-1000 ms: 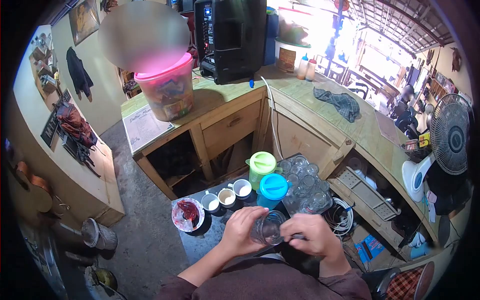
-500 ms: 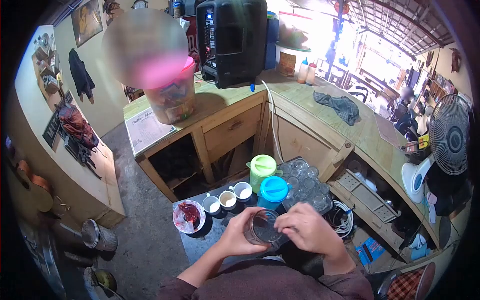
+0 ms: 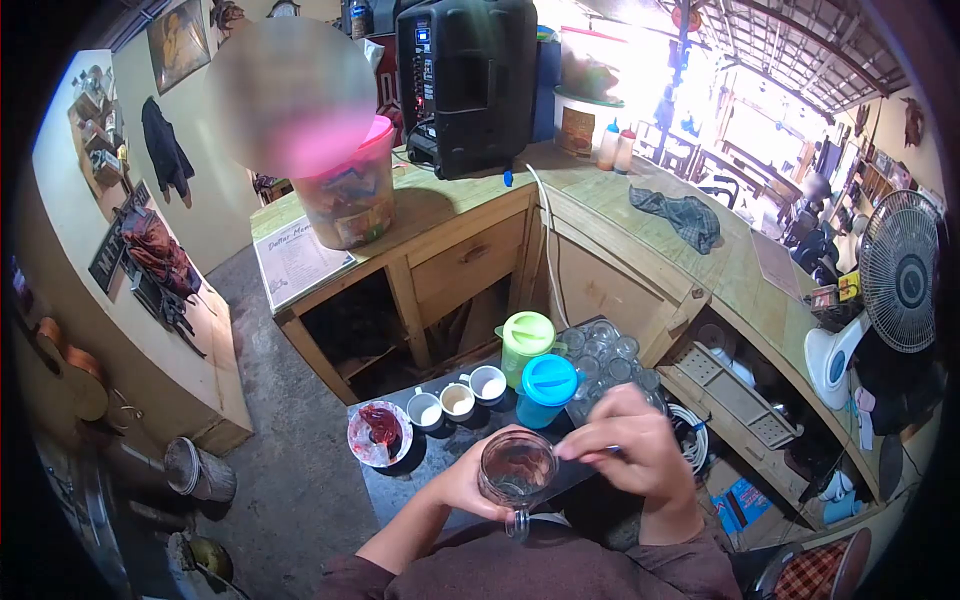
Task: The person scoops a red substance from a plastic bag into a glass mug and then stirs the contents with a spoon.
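Observation:
My left hand (image 3: pixel 464 484) is wrapped round a clear glass mug (image 3: pixel 518 470), its mouth tilted up toward me and its handle pointing at my body. At the mug's right rim is my right hand (image 3: pixel 635 445), thumb and fingers pinched together; whatever they hold, if anything, is too small to make out. Beyond the mug stand a blue-lidded pitcher (image 3: pixel 548 388) and a green-lidded pitcher (image 3: pixel 527 343). Left of these, three white cups (image 3: pixel 457 402) sit in a row beside a bowl (image 3: pixel 379 436) of something dark red. Several upturned glasses (image 3: pixel 603 352) are behind my right hand.
The grey table (image 3: pixel 385 492) lies under the cups. A wooden counter (image 3: pixel 600 195) wraps round behind it, carrying a black speaker (image 3: pixel 470 85), a plastic tub (image 3: pixel 348 205), a cloth (image 3: pixel 678 215) and a fan (image 3: pixel 905 270). Coiled white cable (image 3: pixel 692 440) lies right of the glasses.
The mug has turned so its handle now points toward my body, and it has come slightly nearer. My right hand has lifted a little and shifted right, from over the mug to its rim.

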`<state>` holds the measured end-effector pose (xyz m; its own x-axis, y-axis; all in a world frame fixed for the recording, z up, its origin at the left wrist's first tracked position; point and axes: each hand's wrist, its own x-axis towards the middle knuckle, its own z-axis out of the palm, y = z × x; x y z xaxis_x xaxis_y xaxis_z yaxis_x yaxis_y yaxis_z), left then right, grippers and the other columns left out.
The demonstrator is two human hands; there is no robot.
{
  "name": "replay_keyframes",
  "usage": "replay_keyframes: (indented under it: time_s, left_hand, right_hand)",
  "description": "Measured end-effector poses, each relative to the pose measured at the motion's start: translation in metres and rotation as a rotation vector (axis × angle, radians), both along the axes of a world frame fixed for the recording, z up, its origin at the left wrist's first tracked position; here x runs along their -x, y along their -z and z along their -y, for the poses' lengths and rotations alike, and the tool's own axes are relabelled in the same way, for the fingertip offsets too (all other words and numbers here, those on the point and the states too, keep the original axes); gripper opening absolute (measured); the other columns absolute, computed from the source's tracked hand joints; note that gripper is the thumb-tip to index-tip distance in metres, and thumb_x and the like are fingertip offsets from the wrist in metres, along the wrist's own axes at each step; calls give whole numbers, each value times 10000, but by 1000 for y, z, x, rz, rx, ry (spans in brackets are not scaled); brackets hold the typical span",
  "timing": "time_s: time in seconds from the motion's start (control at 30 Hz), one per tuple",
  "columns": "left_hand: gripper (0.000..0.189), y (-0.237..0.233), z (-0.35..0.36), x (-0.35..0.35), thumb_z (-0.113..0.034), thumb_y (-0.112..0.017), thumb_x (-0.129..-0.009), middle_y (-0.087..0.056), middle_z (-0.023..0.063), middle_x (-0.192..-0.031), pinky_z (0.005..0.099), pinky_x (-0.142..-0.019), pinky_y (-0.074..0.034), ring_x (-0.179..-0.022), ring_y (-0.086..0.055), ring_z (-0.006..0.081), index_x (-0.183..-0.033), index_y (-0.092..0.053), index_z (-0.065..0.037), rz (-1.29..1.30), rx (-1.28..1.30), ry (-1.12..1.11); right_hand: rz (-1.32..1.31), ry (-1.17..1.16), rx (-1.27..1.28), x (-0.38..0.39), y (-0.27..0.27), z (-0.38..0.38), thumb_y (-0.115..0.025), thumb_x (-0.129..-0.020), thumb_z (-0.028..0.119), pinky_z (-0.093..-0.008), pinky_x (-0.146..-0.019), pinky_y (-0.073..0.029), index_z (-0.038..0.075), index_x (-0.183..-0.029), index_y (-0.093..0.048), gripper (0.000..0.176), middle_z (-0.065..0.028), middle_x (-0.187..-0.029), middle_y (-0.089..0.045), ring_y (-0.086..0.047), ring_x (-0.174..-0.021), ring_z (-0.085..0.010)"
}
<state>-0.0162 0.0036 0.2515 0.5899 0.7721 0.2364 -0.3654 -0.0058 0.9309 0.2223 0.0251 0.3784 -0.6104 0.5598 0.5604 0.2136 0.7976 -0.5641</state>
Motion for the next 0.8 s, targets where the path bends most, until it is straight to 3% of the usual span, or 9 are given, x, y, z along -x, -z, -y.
replay_keyframes:
  time_s: [0.13,0.2,0.27,0.33,0.4,0.5,0.6,0.63,0.8]
  left_hand:
    - [942,0,-2,2,-223,-898,-541,-556,89,-1258,353,-1058,-393,-1175,-542,191,-1334,-435,-12,-54,-150,33]
    - [943,0,1,1,-256,-905,-518,-543,118,-1234,368,-994,-443,-1128,-575,224,-1304,-452,3,5,42,101]
    - [944,-3,3,0,-259,-908,-511,-537,117,-1240,368,-996,-440,-1124,-575,224,-1299,-460,5,22,45,99]
    - [946,-5,0,1,-262,-912,-504,-531,116,-1245,368,-998,-436,-1119,-574,225,-1294,-468,6,37,45,99]
    - [989,-5,-5,5,-217,-902,-534,-541,93,-1286,356,-1067,-383,-1188,-525,184,-1362,-405,-4,-91,-114,96]
    - [1019,-10,-5,5,-212,-902,-534,-541,95,-1284,355,-1060,-389,-1182,-527,184,-1384,-382,3,-54,-25,156]
    - [1035,6,-9,5,-216,-901,-539,-541,97,-1285,352,-1052,-396,-1177,-529,184,-1397,-367,7,12,-80,186]
    - [1035,4,-9,6,-216,-901,-539,-541,97,-1285,352,-1052,-396,-1177,-529,184,-1397,-367,7,11,-81,187]
    - [1009,-5,-12,5,-227,-893,-546,-543,96,-1279,353,-1045,-405,-1163,-534,181,-1384,-384,8,-24,-38,221]
  right_hand:
    - [83,-69,77,4,-4,-8,-755,-735,85,-340,-799,-424,138,-974,-753,245,-26,-764,-616,-572,-794,-215]
    - [-18,-33,128,-3,-7,-8,-744,-765,111,-339,-805,-419,142,-990,-752,228,-33,-766,-602,-565,-810,-214]
    - [-18,-77,139,2,-7,-10,-758,-743,108,-312,-760,-441,140,-966,-778,226,-24,-777,-571,-553,-804,-212]
    - [199,-202,93,20,3,-11,-735,-781,108,-332,-814,-420,140,-894,-773,123,-19,-800,-569,-554,-825,-198]
    - [167,-188,4,17,-4,-6,-716,-811,141,-339,-822,-395,112,-956,-726,149,-25,-810,-582,-562,-784,-204]
    - [64,-32,-139,-5,-24,0,-737,-779,157,-352,-806,-400,111,-1020,-703,248,-24,-775,-577,-563,-790,-206]
    - [121,-183,-3,20,4,-15,-753,-739,132,-358,-787,-406,131,-930,-743,191,-21,-755,-616,-548,-786,-210]
    - [155,-227,117,22,9,-17,-747,-739,117,-355,-800,-411,142,-919,-753,182,-31,-813,-638,-544,-810,-224]
    - [-11,-167,65,-2,-16,-20,-730,-762,69,-312,-823,-425,140,-982,-765,234,-44,-879,-592,-548,-853,-220]
